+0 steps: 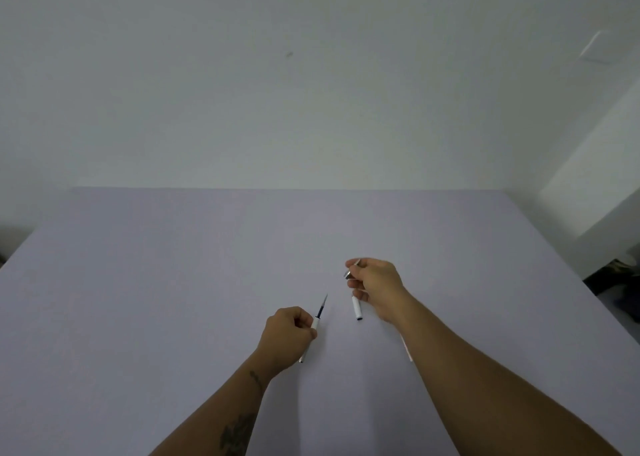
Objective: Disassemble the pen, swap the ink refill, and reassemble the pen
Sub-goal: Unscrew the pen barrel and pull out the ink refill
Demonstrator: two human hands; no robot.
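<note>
- The left hand (pixel 289 331) is closed around the white pen barrel (pixel 314 324); the dark refill (pixel 322 306) sticks out and could slide free if the barrel tips.
- The right hand (pixel 375 287), beyond and right of the barrel, pinches a small grey tip piece (pixel 348 274); it may drop.
- A white cap (pixel 357 309) lies on the table (pixel 173 282), right of the barrel.

white pen barrel (pixel 315 324) (dark refill (pixel 322 308)), lilac table (pixel 173 282)
</note>
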